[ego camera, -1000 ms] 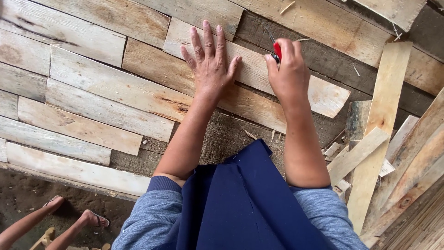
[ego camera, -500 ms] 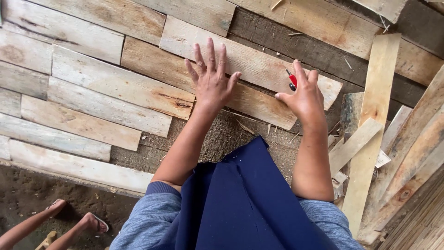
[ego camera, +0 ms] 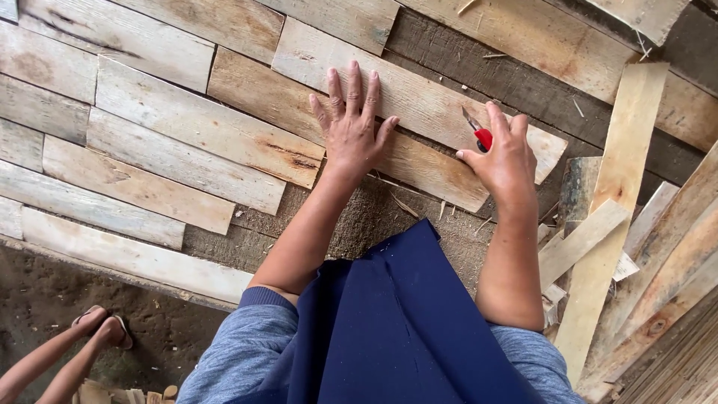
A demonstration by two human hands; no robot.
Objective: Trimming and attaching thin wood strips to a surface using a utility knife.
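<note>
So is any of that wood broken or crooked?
Yes. The pale plank under the left hand ends in a slanted, chipped tip by the right hand, which holds a red tool. Loose offcuts lie jumbled at the right.

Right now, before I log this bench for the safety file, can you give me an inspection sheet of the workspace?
Surface: rows of pale, weathered wooden slats laid side by side over darker boards.
Job's things: pale plank under both hands; red-handled cutter, blade end on the plank.
Clutter: loose offcuts and strips piled at the right; wood chips and sawdust.
Hands: left hand flat on the plank, fingers spread; right hand gripping the cutter.
Cables: nothing seen.
Surroundings: dirt floor at lower left with another person's feet in sandals.
</note>
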